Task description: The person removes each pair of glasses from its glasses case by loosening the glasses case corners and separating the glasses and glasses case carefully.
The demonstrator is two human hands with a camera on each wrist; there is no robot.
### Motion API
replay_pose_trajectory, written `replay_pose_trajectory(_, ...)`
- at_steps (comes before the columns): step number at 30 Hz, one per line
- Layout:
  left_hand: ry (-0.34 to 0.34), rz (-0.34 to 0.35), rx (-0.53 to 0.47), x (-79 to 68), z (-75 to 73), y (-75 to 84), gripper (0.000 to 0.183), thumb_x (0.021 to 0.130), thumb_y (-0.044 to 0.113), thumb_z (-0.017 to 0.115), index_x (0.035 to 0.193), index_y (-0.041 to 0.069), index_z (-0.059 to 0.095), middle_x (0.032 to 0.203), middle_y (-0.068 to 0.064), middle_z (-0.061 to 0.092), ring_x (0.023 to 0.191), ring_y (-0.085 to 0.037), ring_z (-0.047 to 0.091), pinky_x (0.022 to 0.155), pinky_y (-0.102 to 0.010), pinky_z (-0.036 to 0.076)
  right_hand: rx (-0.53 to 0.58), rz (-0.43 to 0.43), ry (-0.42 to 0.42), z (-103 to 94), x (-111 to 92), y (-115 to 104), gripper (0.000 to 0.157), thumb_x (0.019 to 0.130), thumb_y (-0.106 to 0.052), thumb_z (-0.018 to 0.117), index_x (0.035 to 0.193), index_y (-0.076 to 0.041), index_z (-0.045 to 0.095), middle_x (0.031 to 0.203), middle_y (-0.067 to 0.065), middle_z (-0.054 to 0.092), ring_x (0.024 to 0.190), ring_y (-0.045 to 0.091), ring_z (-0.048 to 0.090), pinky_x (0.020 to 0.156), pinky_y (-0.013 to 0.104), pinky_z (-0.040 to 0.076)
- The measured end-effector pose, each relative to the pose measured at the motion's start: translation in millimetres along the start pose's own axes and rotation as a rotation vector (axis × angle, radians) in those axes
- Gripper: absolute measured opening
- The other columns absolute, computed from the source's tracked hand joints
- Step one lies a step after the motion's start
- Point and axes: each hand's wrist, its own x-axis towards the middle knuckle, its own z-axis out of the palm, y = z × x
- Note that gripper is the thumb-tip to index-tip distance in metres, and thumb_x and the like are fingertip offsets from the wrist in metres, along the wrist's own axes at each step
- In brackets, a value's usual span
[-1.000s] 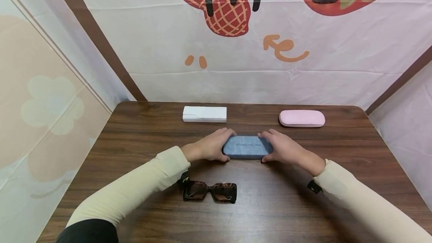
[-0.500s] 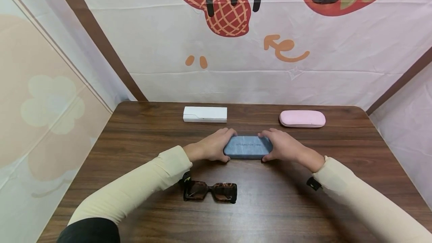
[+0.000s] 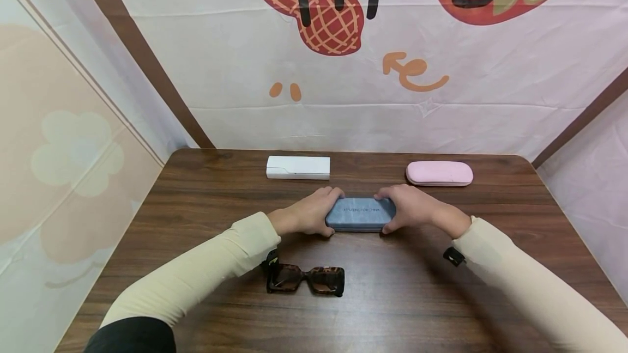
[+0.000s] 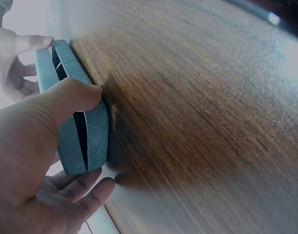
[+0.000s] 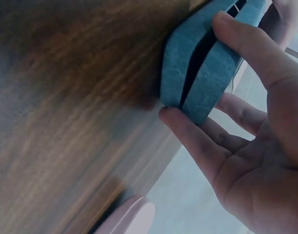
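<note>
So, a white case (image 3: 297, 168) lies at ten o'clock from the blue case (image 3: 360, 215), and dark sunglasses (image 3: 307, 275) between seven and eight. At nine, the left hand (image 3: 311, 214) grips one end. The blue case, a dark gap (image 4: 81, 134) along its side, sits between both hands over the table (image 3: 373, 304). The right hand (image 3: 412, 210), at three, grips the other end; a pink case (image 3: 439, 173) rests at two.

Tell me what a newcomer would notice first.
Probably the blue glasses case, gripped between the left hand and right hand, slightly ajar, as the wrist views show. Then the tortoiseshell sunglasses, on the table near the left sleeve. The red peanut-like print on the backdrop, at the top of the head view, also stands out.
</note>
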Motion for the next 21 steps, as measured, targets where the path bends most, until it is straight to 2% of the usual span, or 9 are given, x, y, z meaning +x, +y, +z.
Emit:
replay_pose_trajectory(6,0.0,0.001,-0.005,0.9,-0.3,-0.1,0.078,0.08,0.021,0.088,0.141,0.005,0.043,0.128,-0.012,0.053,0.113,-0.022,0.05,0.098,-0.036,0.045,0.019,-0.013,-0.047,-7.0,3,1,0.068,0.072,-0.031,0.093,0.126,0.001,0.066,0.112,0.01,0.071,0.091,0.015,0.06,0.082,0.036,0.052)
replay_pose_trajectory(13,-0.017,-0.015,-0.059,0.9,-2.9,0.4,0.08,0.08,0.02,0.089,0.142,0.005,0.041,0.13,-0.013,0.051,0.115,-0.024,0.05,0.1,-0.038,0.045,0.031,-0.011,-0.127,-17.8,10,4,0.068,0.072,-0.033,0.092,0.126,0.0,0.067,0.115,0.008,0.071,0.096,0.015,0.062,0.086,0.038,0.052)
replay_pose_trajectory(21,-0.024,-0.023,-0.086,2.3,-4.0,-0.5,0.082,0.079,0.019,0.09,0.143,0.005,0.041,0.131,-0.014,0.052,0.116,-0.024,0.051,0.1,-0.037,0.045,0.142,0.044,-0.25,-29.4,21,9,0.067,0.072,-0.026,0.092,0.127,0.002,0.066,0.11,0.007,0.071,0.099,0.018,0.064,0.09,0.04,0.053)
